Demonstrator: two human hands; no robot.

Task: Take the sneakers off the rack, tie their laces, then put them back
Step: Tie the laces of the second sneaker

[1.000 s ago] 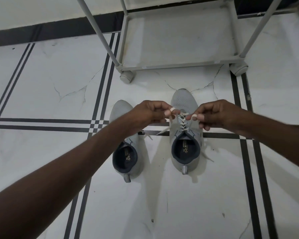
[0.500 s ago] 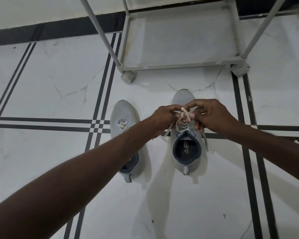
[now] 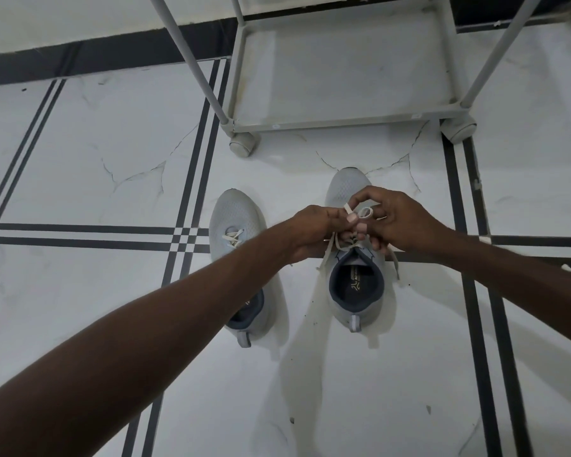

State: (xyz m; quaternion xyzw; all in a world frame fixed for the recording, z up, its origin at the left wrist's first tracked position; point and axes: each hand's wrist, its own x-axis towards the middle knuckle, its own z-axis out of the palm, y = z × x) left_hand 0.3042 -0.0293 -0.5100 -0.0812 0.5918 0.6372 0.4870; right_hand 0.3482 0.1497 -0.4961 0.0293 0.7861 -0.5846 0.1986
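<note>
Single head-worn view, looking steeply down at floor (image 3: pixel 80 179), close above outstretched forearms.

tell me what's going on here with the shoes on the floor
A person is tying the laces of the right-hand grey sneaker, which sits on the tiled floor in front of a wheeled rack. Both hands, the left hand and the right hand, pinch the lace, with a small loop formed between them. The left-hand sneaker stands beside it untouched.
</note>
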